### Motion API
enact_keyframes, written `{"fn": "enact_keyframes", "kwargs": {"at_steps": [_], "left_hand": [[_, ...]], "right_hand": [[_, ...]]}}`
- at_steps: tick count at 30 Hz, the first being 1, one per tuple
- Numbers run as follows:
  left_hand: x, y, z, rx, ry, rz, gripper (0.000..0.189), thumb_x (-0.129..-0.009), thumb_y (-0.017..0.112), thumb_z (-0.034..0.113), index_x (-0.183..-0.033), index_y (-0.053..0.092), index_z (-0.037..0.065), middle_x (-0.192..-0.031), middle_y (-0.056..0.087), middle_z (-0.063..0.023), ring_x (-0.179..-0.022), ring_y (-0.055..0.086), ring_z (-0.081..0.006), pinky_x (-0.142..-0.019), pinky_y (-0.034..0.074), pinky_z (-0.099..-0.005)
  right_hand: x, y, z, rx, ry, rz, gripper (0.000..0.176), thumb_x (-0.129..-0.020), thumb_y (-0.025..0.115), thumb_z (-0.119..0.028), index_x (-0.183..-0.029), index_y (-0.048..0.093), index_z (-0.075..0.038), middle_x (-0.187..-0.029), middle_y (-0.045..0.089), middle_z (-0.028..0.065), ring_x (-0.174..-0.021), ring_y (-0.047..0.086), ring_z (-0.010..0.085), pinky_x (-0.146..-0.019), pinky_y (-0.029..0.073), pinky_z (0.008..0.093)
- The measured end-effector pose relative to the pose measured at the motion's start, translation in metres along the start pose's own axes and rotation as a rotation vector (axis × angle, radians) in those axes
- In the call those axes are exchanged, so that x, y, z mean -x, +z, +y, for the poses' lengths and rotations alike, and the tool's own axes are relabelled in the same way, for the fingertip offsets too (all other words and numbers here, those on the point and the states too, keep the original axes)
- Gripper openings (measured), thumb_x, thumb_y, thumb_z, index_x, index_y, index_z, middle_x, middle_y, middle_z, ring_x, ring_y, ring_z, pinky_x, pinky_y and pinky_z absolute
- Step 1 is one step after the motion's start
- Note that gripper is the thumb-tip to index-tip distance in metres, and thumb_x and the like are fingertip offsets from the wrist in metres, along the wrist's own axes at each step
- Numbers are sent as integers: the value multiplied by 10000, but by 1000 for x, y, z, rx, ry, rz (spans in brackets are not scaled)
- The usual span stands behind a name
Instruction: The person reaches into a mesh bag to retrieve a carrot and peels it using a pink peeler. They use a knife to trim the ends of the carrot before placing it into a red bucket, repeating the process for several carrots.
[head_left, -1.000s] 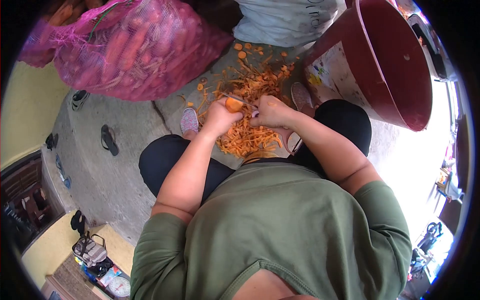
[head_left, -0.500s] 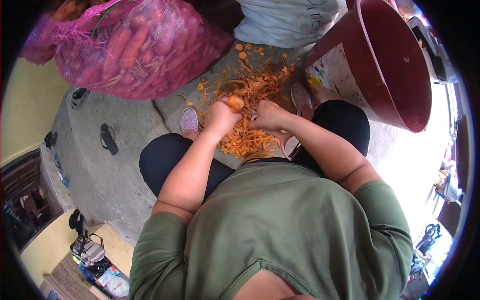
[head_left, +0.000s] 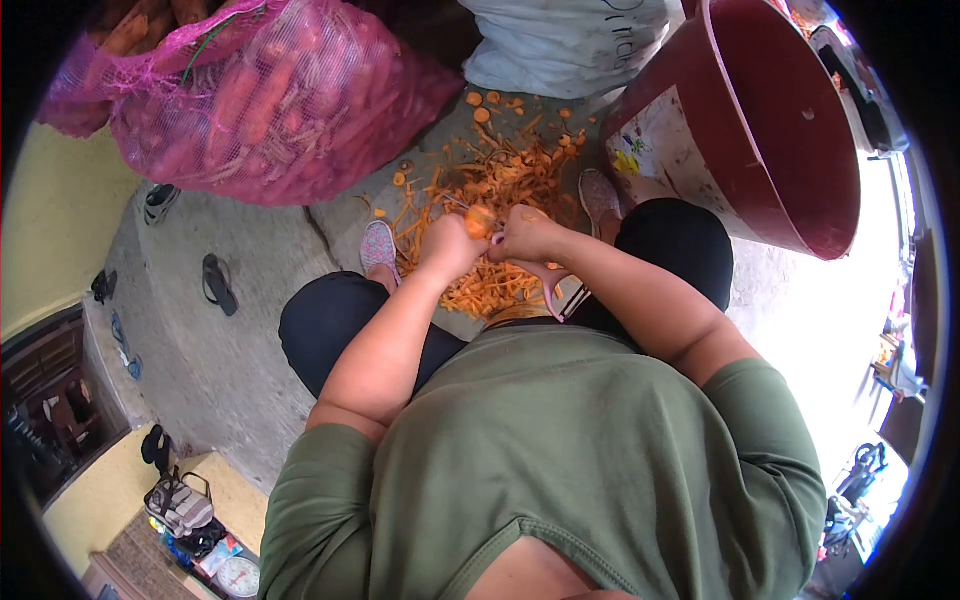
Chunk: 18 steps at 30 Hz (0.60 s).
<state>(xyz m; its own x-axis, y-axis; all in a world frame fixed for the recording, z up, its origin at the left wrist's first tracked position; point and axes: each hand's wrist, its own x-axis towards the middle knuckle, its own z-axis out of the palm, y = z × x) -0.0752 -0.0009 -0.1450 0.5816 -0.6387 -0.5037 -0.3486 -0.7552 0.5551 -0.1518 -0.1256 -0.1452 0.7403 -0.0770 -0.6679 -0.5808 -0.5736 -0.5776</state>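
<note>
My left hand (head_left: 452, 246) is closed around a carrot (head_left: 481, 221), whose rounded orange end sticks out toward my right hand. My right hand (head_left: 530, 236) is closed on a pink-handled tool (head_left: 551, 284); its working end is mostly hidden by my fingers and the carrot, so its exact kind does not show. A thin grey metal strip (head_left: 455, 202) shows just beyond the carrot. Below both hands a heap of orange peelings (head_left: 500, 175) covers the floor between my feet, with round carrot slices (head_left: 482, 114) at its far side.
A pink mesh sack (head_left: 285, 110) full of carrots stands at the far left. Behind the peelings is a white sack (head_left: 565, 45). A large dark red tub (head_left: 690, 140) leans near my right knee. Sandals (head_left: 218, 285) lie on the concrete floor to the left.
The carrot has shifted slightly down and right, and its end now faces me more. My hands have drawn a little closer together. The view has shifted slightly.
</note>
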Motion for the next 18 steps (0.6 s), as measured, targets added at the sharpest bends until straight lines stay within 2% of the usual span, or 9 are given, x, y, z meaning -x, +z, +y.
{"fn": "enact_keyframes", "kwargs": {"at_steps": [2, 5, 7, 10, 14, 17, 18], "left_hand": [[-5, 4, -7, 46, -12, -10, 302, -586, 665, 227, -799, 585, 28, -753, 586, -175, -743, 562, -322, -653, 440, -378], [-10, -4, -11, 48, -70, 99, 304, -588, 657, 216, -822, 583, 38, -764, 588, -168, -744, 563, -318, -655, 442, -379], [-8, -6, -8, 23, -32, 121, 311, -589, 651, 206, -837, 576, 34, -770, 587, -172, -747, 563, -317, -660, 444, -380], [-4, -4, -4, -9, -6, 158, 315, -594, 643, 198, -846, 565, 27, -774, 583, -182, -755, 562, -315, -670, 444, -383], [3, 2, 5, -153, -69, 152, 306, -595, 642, 197, -825, 554, 14, -765, 580, -188, -766, 560, -316, -682, 441, -386], [5, 4, 4, -110, -72, 147, 287, -598, 633, 187, -782, 541, -12, -757, 568, -207, -757, 549, -341, -668, 433, -384], [5, 5, 2, -115, -59, 152, 279, -593, 639, 177, -781, 543, -4, -750, 576, -186, -742, 558, -318, -657, 437, -375]], "right_hand": [[9, -5, -4, -22, 58, 16, 321, -588, 586, -285, -655, 565, 28, -674, 562, 182, -644, 561, 262, -612, 443, 333], [12, -4, 0, 36, 114, 57, 300, -601, 590, -272, -677, 573, 19, -698, 572, 168, -659, 567, 250, -618, 444, 328], [12, -3, 1, 56, 137, 77, 308, -615, 596, -280, -712, 582, 12, -724, 579, 161, -680, 571, 247, -626, 445, 326], [13, -4, -5, 41, 217, 112, 334, -585, 612, -275, -695, 573, 38, -705, 571, 193, -679, 570, 287, -608, 441, 347], [6, -2, -2, 14, 233, 26, 357, -594, 622, -293, -722, 578, 37, -743, 577, 181, -695, 570, 270, -621, 441, 346], [2, -1, -2, 36, 235, -41, 371, -621, 624, -321, -773, 590, 15, -793, 586, 151, -737, 568, 250, -644, 442, 339], [0, 0, -1, 49, 219, -45, 369, -620, 625, -321, -771, 591, 14, -794, 585, 152, -740, 568, 250, -644, 441, 338]]}}
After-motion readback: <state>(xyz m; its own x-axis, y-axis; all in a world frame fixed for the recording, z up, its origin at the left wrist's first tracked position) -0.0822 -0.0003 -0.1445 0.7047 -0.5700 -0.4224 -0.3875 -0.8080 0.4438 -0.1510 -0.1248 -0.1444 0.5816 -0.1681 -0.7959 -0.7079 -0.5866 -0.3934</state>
